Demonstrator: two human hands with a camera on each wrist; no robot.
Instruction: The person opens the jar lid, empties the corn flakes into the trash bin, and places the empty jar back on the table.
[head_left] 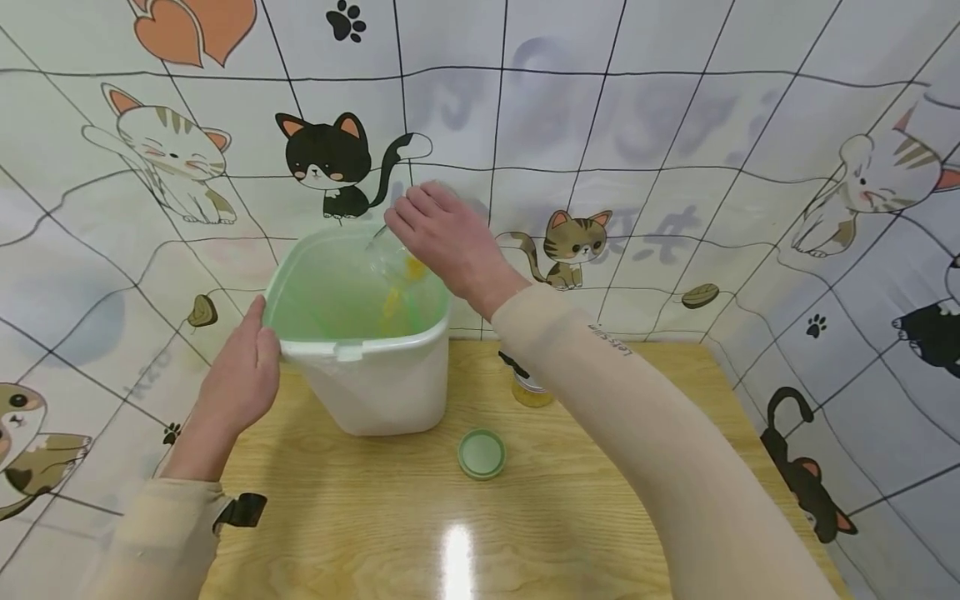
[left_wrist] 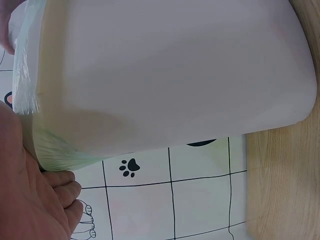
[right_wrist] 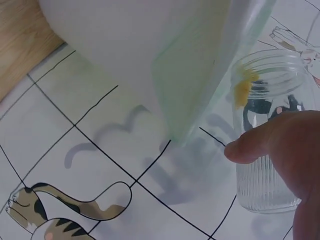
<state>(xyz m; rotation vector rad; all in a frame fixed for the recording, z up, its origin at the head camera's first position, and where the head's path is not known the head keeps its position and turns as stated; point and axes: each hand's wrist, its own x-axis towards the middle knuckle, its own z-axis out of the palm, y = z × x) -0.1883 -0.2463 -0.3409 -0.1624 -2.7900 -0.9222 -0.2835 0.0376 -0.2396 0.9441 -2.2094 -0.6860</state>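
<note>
A white bin (head_left: 382, 387) lined with a thin pale green bag (head_left: 330, 292) stands on the table. My left hand (head_left: 243, 375) grips the bin's rim at its left corner, the thumb along the edge and the fingers (left_wrist: 65, 192) below it. Above the bin's far right side my right hand (head_left: 450, 237) holds a clear ribbed glass jar (right_wrist: 265, 185), tipped mouth-down toward the bin. A yellow smear (right_wrist: 245, 87) clings inside the jar's uncapped neck. More yellow stuff (head_left: 392, 304) shows below the mouth, against the green liner.
On the wooden table (head_left: 390, 517), a round green lid (head_left: 482, 454) lies in front of the bin. Partly behind my right sleeve stands a small jar with yellow contents (head_left: 531, 395). A cat-printed wall covering (head_left: 465, 117) rises close behind the bin and along both sides.
</note>
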